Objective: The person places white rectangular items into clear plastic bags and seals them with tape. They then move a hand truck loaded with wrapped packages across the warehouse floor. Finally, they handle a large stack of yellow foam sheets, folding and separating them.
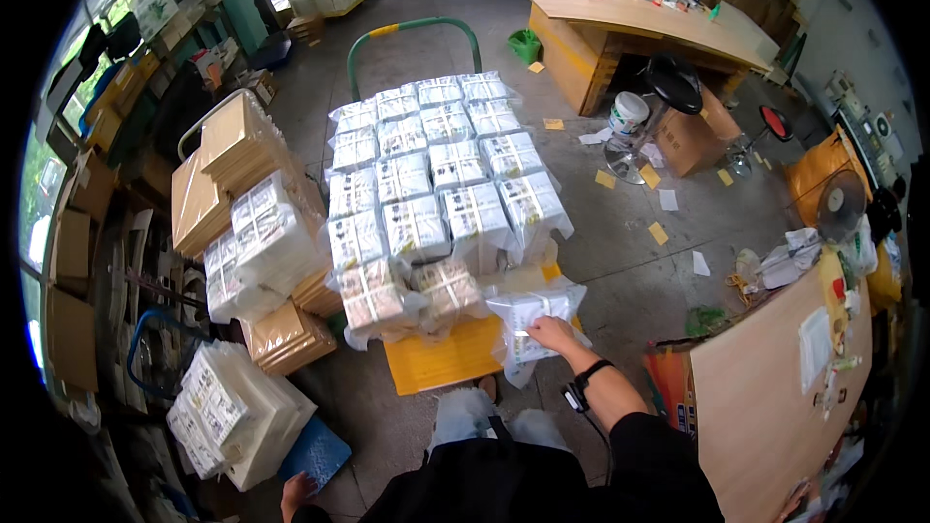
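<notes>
My right hand (552, 331) is closed on the strap of a white, plastic-wrapped bundle (533, 310) at the near right corner of a yellow flatbed trolley (426, 365). Loose clear film hangs around this bundle. Beyond it, several rows of similar white strapped bundles (417, 228) are stacked on the trolley. Two bundles with brownish tops, one of them a pinkish bundle (370, 292), sit in the nearest row. Low at the lower left, my left hand (297, 496) hangs beside a blue platform (318, 450), fingers loosely apart and holding nothing.
Left of the trolley stand brown wrapped stacks (232, 150) and a pile of white wrapped packs (232, 416). The trolley's green handle (417, 24) rises at the far end. A wooden table (775, 378) is at right, near scattered paper. A black stool (671, 82) stands farther off.
</notes>
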Demonstrator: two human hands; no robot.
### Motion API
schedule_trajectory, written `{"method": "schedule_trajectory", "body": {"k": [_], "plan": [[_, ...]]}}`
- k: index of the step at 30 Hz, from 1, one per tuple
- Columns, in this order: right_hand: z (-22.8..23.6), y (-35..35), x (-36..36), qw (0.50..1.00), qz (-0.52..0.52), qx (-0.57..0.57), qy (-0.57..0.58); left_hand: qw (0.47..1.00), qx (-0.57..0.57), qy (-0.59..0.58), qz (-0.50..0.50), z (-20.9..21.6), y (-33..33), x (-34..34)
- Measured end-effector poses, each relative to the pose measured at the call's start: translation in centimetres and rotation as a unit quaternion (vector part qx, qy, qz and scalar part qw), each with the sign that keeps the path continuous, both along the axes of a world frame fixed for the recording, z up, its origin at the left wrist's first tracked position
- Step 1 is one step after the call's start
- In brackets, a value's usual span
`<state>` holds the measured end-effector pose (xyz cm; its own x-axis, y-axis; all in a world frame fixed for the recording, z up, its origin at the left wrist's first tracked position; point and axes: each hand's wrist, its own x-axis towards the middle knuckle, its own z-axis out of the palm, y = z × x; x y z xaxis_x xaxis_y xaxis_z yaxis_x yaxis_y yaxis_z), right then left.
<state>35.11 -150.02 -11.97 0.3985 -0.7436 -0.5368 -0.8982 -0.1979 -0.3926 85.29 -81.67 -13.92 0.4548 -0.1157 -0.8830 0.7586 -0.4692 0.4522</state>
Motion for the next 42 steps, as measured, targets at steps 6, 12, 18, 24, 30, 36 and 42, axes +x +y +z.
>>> {"method": "schedule_trajectory", "body": {"k": [6,12,18,24,30,36,42], "plan": [[-6.2,-12.1,9.2,0.992,0.110,0.063,0.001,0.942,0.051,-0.213,-0.256,7.9,-7.1,8.1],[-10.4,-13.8,12.8,0.978,0.164,0.129,0.030,0.928,0.134,-0.268,-0.221,16.2,-16.6,6.3],[-12.3,-15.7,12.1,0.957,0.135,0.056,-0.249,0.908,0.147,-0.239,-0.311,16.9,-25.5,0.8],[-7.1,-21.7,-4.0,0.943,0.015,0.107,-0.315,0.893,0.102,-0.247,-0.362,10.2,-35.9,-7.4],[-9.9,-26.0,-42.7,1.000,0.013,0.012,-0.013,0.943,-0.008,-0.116,-0.312,4.3,-51.3,-19.0],[1.4,-24.6,-56.4,0.863,-0.486,0.138,0.010,0.772,-0.036,-0.244,-0.586,-7.4,-64.3,-27.8],[9.6,-23.1,-65.0,0.975,0.122,0.013,0.184,0.703,0.110,-0.263,-0.652,-8.7,-75.1,-34.0]]}}
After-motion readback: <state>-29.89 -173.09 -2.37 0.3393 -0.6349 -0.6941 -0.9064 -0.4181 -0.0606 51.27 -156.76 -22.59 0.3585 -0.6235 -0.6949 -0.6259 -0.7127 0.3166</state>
